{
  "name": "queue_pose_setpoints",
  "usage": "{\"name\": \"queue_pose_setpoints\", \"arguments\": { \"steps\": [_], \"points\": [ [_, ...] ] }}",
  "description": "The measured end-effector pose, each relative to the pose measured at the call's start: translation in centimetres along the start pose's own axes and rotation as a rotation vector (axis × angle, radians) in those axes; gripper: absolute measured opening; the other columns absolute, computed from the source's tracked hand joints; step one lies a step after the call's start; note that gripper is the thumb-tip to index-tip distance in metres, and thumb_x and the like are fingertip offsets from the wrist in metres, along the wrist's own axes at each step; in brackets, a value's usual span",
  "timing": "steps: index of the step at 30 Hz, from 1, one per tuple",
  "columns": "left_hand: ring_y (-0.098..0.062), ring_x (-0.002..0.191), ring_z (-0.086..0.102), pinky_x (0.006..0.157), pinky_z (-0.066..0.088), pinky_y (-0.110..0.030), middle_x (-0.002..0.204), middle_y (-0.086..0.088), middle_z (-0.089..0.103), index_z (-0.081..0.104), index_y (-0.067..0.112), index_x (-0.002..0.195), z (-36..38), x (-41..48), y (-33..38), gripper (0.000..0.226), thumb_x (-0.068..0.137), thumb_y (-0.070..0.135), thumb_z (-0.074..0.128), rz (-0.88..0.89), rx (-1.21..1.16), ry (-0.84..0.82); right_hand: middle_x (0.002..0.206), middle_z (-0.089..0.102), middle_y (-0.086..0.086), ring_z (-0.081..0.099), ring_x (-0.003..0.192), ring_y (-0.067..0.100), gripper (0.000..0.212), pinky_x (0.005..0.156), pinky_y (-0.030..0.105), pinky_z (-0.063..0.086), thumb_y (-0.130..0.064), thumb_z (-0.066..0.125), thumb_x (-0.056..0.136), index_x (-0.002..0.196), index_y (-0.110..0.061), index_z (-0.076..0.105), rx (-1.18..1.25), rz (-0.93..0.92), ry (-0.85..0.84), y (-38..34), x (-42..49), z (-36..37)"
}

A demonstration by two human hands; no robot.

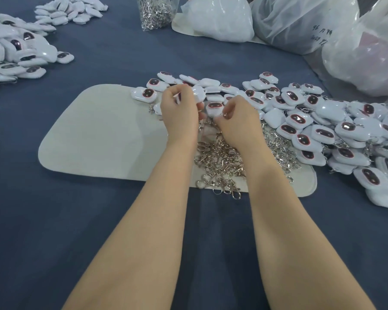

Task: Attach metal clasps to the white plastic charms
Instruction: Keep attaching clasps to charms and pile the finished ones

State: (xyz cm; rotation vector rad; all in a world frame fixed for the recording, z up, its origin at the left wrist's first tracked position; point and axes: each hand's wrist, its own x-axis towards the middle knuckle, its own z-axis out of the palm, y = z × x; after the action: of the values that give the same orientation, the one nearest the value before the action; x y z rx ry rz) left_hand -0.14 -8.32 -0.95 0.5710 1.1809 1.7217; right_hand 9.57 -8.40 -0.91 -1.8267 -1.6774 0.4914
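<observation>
With left hand gripping a charm, right hand pinching a clasp — steady it, thread squarely.

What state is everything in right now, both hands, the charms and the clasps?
left hand: grips a white charm
right hand: pinches a metal clasp
loose clasps: heaped on the mat
charm pile: heaped along the mat's right side
clasp bag: filled, untouched, far side

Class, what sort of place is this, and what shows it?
Probably a small assembly workshop: heaps of identical white charms, a pile of loose metal clasps on a work mat, and bulk plastic bags behind.
</observation>
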Motion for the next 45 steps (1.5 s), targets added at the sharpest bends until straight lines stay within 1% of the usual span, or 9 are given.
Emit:
{"name": "queue_pose_setpoints", "arguments": {
  "steps": [7,11,14,17,23,28,32,35,45],
  "points": [
    [-0.009,0.066,0.066,0.06,0.055,-0.021,0.103,-0.006,0.059,0.049,0.016,0.108,0.5,0.2,-1.4,0.019,0.091,0.008,0.053,0.038,0.183,-0.196,0.071,0.062,-0.002,0.064,0.07,0.014,0.016,0.073,0.027,0.054,-0.001,0.054,0.09,0.09,-0.017,0.056,0.855,0.116,0.237,0.4,1.0,-0.1],
    [-0.009,0.09,0.058,0.078,0.053,-0.026,0.098,0.009,0.057,0.057,0.017,0.11,0.6,0.5,-1.9,0.021,0.089,0.016,0.058,0.154,0.453,-0.292,0.078,0.062,0.004,0.063,0.068,0.009,0.022,0.071,0.019,0.053,0.005,0.05,0.092,0.085,-0.014,0.058,1.068,0.15,0.196,0.6,1.3,0.1],
    [0.0,0.086,0.054,0.072,0.043,-0.007,0.092,0.019,0.053,0.053,0.023,0.103,0.7,0.7,-2.0,0.017,0.089,0.016,0.059,0.192,0.485,-0.314,0.084,0.062,0.006,0.065,0.072,0.011,0.026,0.076,0.021,0.055,0.007,0.043,0.093,0.087,-0.013,0.057,1.135,0.165,0.174,0.7,1.3,0.2],
    [-0.002,0.083,0.059,0.062,0.044,-0.003,0.101,0.01,0.059,0.054,0.019,0.106,0.6,0.7,-2.0,0.018,0.089,0.013,0.057,0.167,0.432,-0.285,0.084,0.064,0.005,0.066,0.074,0.013,0.022,0.082,0.026,0.055,0.008,0.042,0.093,0.097,-0.011,0.052,1.16,0.167,0.185,0.7,1.3,0.3],
    [-0.013,0.066,0.069,0.062,0.057,-0.025,0.105,-0.005,0.06,0.057,0.021,0.102,0.7,-0.1,-1.4,0.024,0.094,0.005,0.042,0.087,0.289,-0.286,0.083,0.067,0.004,0.067,0.072,0.013,0.016,0.08,0.027,0.056,0.003,0.049,0.093,0.092,-0.013,0.049,1.108,0.135,0.192,0.9,1.3,0.6],
    [-0.022,0.106,0.061,0.092,0.051,-0.046,0.1,0.007,0.062,0.061,0.026,0.088,0.7,0.2,-1.6,0.018,0.089,0.01,0.054,0.199,0.445,-0.285,0.078,0.069,0.003,0.068,0.067,0.009,0.012,0.064,0.019,0.051,-0.004,0.052,0.094,0.089,-0.014,0.058,1.036,0.08,0.167,1.1,1.4,0.7],
    [-0.015,0.122,0.046,0.1,0.037,-0.021,0.117,0.003,0.057,0.067,0.016,0.1,0.8,0.1,-1.9,0.013,0.087,0.015,0.063,0.341,0.577,-0.29,0.08,0.066,0.002,0.062,0.068,0.01,0.013,0.063,0.023,0.05,-0.008,0.054,0.094,0.098,-0.011,0.065,0.903,0.018,0.133,1.1,1.3,0.7],
    [-0.025,0.119,0.049,0.1,0.041,-0.033,0.119,-0.009,0.057,0.064,0.014,0.093,0.9,0.3,-1.9,0.006,0.087,0.014,0.063,0.32,0.618,-0.283,0.095,0.069,0.007,0.065,0.086,0.018,0.018,0.075,0.029,0.053,-0.008,0.051,0.095,0.101,-0.015,0.067,0.791,-0.049,0.071,0.9,1.2,0.8],
    [-0.026,0.113,0.054,0.1,0.041,-0.039,0.119,-0.015,0.058,0.061,0.006,0.097,1.0,0.6,-1.9,0.012,0.093,0.011,0.051,0.257,0.666,-0.246,0.088,0.066,-0.01,0.066,0.086,0.014,0.033,0.073,0.027,0.057,-0.002,0.042,0.095,0.092,-0.021,0.068,0.771,-0.052,0.062,0.9,1.3,1.2]
  ]
}}
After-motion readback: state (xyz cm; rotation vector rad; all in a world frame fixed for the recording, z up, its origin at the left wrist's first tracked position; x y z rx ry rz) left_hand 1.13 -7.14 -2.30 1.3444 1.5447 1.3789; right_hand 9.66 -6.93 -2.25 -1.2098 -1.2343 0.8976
